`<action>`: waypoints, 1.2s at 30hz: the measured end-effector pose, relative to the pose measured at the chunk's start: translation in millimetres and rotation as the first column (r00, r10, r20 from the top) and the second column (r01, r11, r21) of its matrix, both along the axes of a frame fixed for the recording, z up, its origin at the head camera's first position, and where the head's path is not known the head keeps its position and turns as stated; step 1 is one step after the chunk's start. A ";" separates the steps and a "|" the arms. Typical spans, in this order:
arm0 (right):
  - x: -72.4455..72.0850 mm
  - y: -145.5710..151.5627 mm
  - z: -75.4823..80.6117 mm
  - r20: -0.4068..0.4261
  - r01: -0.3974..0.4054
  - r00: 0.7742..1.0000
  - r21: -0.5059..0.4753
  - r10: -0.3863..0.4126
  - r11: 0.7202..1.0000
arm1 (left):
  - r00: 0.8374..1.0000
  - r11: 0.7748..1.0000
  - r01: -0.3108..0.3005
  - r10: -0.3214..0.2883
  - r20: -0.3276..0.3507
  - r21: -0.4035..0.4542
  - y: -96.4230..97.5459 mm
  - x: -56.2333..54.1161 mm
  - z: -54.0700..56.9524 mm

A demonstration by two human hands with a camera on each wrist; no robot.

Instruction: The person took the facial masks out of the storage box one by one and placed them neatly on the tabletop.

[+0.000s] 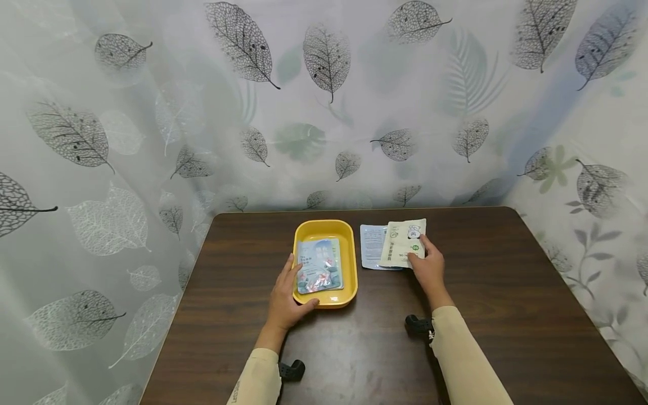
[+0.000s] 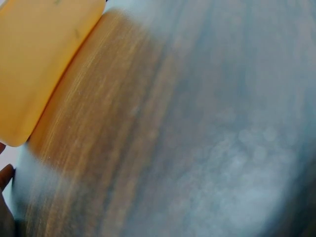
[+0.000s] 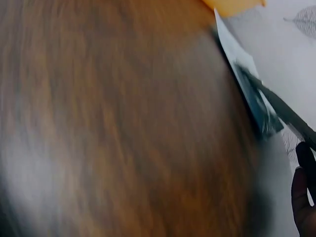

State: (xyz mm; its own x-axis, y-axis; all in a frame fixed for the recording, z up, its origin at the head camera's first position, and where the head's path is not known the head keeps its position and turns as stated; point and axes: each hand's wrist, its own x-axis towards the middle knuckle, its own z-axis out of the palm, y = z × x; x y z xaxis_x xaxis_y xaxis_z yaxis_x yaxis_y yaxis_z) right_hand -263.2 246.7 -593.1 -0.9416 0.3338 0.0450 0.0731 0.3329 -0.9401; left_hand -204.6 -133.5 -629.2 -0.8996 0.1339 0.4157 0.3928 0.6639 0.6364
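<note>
A yellow tray (image 1: 349,253) stands on the table, with a pale blue, flower-printed flat packet (image 1: 320,270) lying in it over another packet. My left hand (image 1: 286,298) rests along the tray's left side, fingers reaching up the rim and thumb at the near edge. To the right, my right hand (image 1: 429,267) pinches the edge of a cream packet (image 1: 400,244) with a cartoon print, between thumb and fingers. Under it, partly covered, lies a light blue packet (image 1: 372,247) with small print. In the right wrist view the held cream packet (image 3: 281,106) is tilted over the light blue one.
The dark wooden table (image 1: 228,270) has its far edge against a leaf-patterned curtain (image 1: 283,169). A black strap mount (image 1: 292,370) sits at the left wrist, and another black mount (image 1: 418,324) at the right wrist.
</note>
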 end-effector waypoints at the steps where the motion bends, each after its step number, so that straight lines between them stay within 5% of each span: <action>1: 0.1 3.0 -1.2 0.017 -0.003 1.000 0.024 0.003 1.000 | 1.000 1.000 0.000 0.000 0.003 0.001 0.3 -0.1 0.0; 13: -1.0 26.8 -11.4 0.177 -0.093 0.983 0.227 0.052 0.969 | 1.000 1.000 -0.006 0.006 0.006 -0.005 1.5 -0.8 -1.7; 22: -2.6 27.2 -23.2 0.136 -0.133 0.987 0.365 0.088 0.922 | 1.000 1.000 -0.003 0.003 -0.012 -0.004 0.7 -2.3 -3.0; 36: 2.6 20.5 -28.2 0.190 -0.171 0.979 0.537 0.079 0.826 | 1.000 1.000 0.000 0.000 -0.010 -0.007 0.3 -1.0 -3.9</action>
State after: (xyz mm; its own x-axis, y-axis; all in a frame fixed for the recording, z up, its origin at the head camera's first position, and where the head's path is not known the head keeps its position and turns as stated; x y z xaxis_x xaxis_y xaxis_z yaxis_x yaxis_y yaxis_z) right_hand -260.6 267.2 -621.3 -0.9836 0.1766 0.0374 0.1225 0.8051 -0.5804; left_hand -205.6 -133.2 -633.2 -0.8956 0.1365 0.4235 0.3988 0.6684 0.6279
